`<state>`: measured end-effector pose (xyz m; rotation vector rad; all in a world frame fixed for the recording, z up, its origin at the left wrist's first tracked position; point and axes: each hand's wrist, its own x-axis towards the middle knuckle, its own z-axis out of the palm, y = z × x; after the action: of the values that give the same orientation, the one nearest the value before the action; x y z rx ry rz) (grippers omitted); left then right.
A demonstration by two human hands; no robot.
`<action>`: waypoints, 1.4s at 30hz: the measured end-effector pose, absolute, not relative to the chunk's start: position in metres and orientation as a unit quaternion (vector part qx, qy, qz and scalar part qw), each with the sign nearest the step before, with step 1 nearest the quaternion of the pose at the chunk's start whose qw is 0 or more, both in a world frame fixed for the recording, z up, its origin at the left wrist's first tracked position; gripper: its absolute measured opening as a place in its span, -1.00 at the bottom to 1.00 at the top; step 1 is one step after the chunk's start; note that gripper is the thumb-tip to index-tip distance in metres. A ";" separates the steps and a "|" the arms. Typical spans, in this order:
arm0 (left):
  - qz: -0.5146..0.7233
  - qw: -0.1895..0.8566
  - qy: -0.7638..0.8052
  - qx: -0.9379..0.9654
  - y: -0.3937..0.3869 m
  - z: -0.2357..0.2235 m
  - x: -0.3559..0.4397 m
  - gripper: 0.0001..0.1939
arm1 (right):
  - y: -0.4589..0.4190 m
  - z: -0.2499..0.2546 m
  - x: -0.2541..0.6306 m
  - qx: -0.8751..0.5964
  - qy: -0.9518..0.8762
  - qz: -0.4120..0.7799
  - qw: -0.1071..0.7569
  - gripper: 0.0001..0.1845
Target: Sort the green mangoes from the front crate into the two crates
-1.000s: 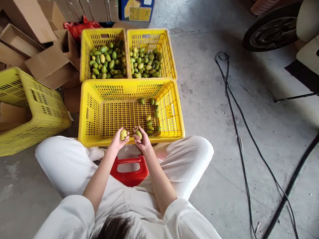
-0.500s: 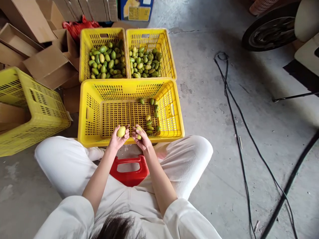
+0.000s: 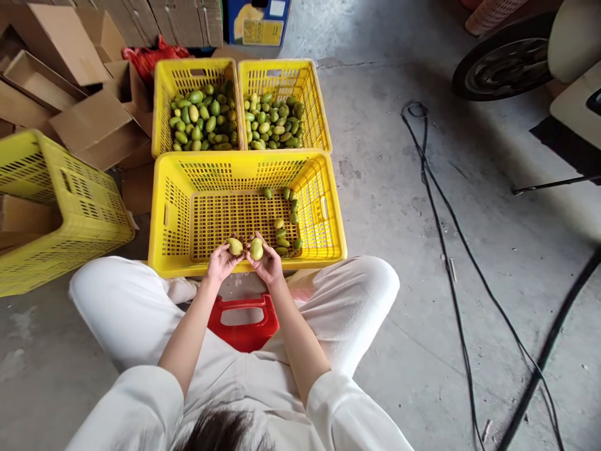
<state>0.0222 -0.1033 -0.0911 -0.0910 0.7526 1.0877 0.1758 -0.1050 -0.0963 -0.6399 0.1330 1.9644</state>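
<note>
At the near crate's [image 3: 244, 164] six o'clock: left hand [image 3: 221, 263] pinches a yellowish fruit [image 3: 235, 246], right hand [image 3: 269, 264] a second fruit [image 3: 256, 248]. Likely light, firm, bruisable; grip mid-body.

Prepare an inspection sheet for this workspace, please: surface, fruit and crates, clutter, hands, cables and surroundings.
Surface: concrete floor, with small scraps.
Fruit and crates: loose fruit in the front crate; heaps in the left rear crate and right rear crate.
Clutter: cardboard boxes, piled at upper left.
Hands: left hand holds one fruit, right hand another fruit.
Cables: thin cable and thick cable, right side.
Surroundings: wheel at upper right.
</note>
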 end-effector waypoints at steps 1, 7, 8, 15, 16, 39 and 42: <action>0.501 0.792 0.346 -0.033 -0.104 -0.092 0.021 -0.78 | -0.106 -0.097 0.175 -0.276 0.047 0.809 0.517 -0.63; 0.439 0.845 0.305 0.003 -0.107 -0.093 0.021 -0.78 | -0.107 -0.101 0.175 -0.255 0.029 0.815 0.519 -0.85; 0.443 0.842 0.309 -0.004 -0.107 -0.092 0.021 -0.81 | -0.106 -0.101 0.176 -0.248 0.027 0.823 0.510 -0.91; 0.466 0.818 0.335 -0.039 -0.103 -0.082 0.023 -0.86 | -0.104 -0.099 0.179 -0.245 0.043 0.826 0.505 -0.51; 0.474 0.814 0.333 -0.048 -0.103 -0.082 0.022 -0.83 | -0.103 -0.098 0.179 -0.243 0.053 0.823 0.510 -0.52; 0.460 0.817 0.343 -0.063 -0.105 -0.088 0.020 -0.74 | -0.103 -0.099 0.174 -0.259 0.035 0.831 0.492 -0.73; 0.459 0.820 0.338 -0.054 -0.106 -0.091 0.020 -0.78 | -0.102 -0.097 0.176 -0.249 0.064 0.826 0.501 -0.61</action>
<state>0.0202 -0.1062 -0.0909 -0.1142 0.7189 0.9764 0.1758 -0.1018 -0.0967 -0.6022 0.1541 1.9977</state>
